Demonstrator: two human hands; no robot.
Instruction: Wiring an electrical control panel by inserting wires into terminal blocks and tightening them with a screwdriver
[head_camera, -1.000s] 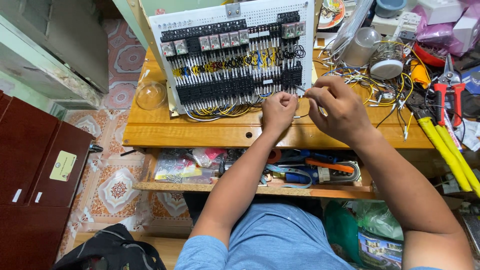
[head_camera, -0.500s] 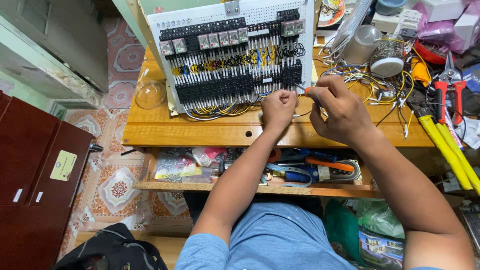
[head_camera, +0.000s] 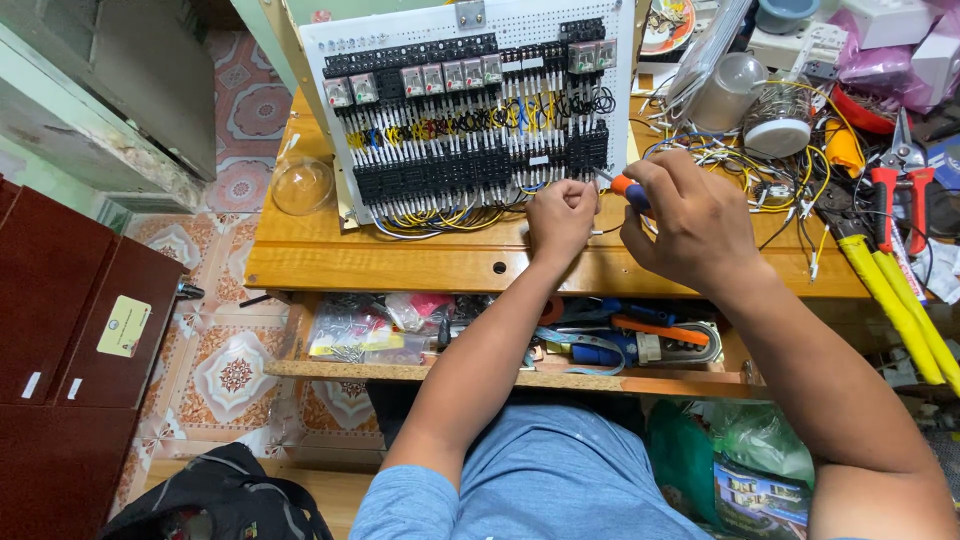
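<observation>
Since half a second ago, both hands have barely shifted, staying at the lower right edge of the white perforated control panel (head_camera: 470, 110). Left hand (head_camera: 562, 215) is curled into a loose fist against the bottom row of black terminal blocks (head_camera: 480, 170); whether it pinches a wire cannot be told. Right hand (head_camera: 690, 220) is closed around an orange-handled screwdriver (head_camera: 628, 187), tip pointing at the panel's lower right corner. Yellow-handled cutters (head_camera: 900, 300) lie well apart on the wooden table (head_camera: 400, 265)
</observation>
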